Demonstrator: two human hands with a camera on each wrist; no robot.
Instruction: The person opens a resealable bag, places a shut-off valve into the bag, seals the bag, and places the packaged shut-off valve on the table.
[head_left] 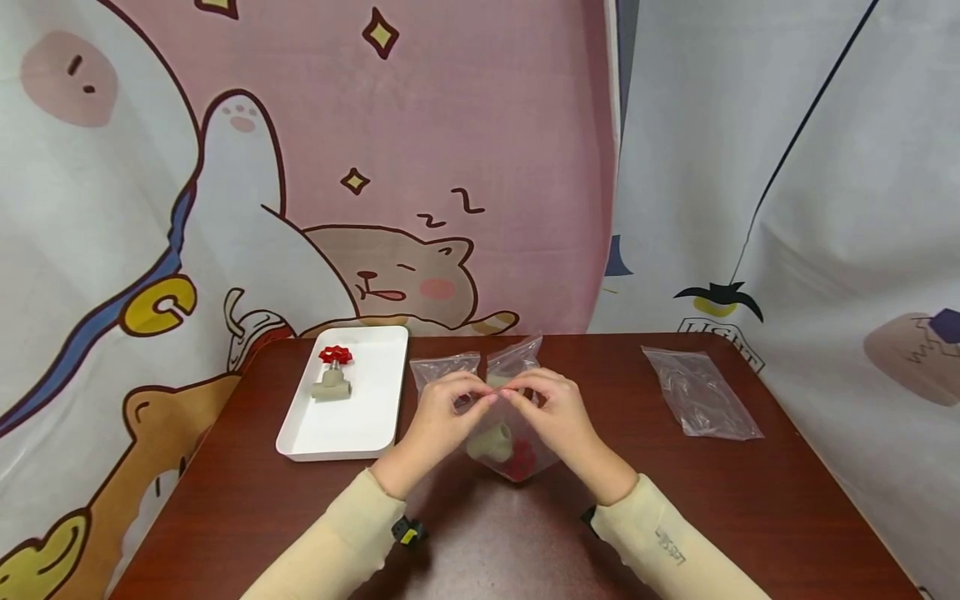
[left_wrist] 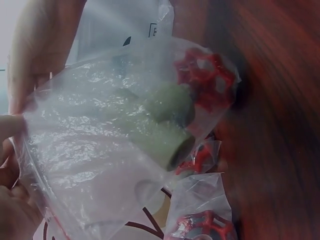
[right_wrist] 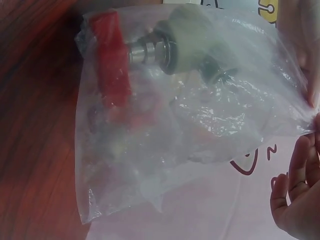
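Observation:
A clear plastic zip bag (head_left: pixel 528 429) is held up in front of the person, with a valve (head_left: pixel 491 442) inside it. The valve has a beige tee-shaped body (left_wrist: pixel 162 125) and a red handwheel (right_wrist: pixel 110 60), which hangs lowest in the bag. At the bag's top edge, the left hand (head_left: pixel 442 417) pinches the plastic between thumb and fingers. Close beside it, the right hand (head_left: pixel 558 417) pinches the same edge, so the fingertips of both hands nearly meet. A red line runs along the bag's mouth in the left wrist view.
To the left, a white tray (head_left: pixel 367 417) holds another valve (head_left: pixel 332 379) with a red handwheel. Behind the hands lie more clear bags (head_left: pixel 446 364), with red handwheels (left_wrist: pixel 205 225) showing in the left wrist view. A flat clear bag (head_left: pixel 701 392) lies at the right of the brown table (head_left: pixel 750 500).

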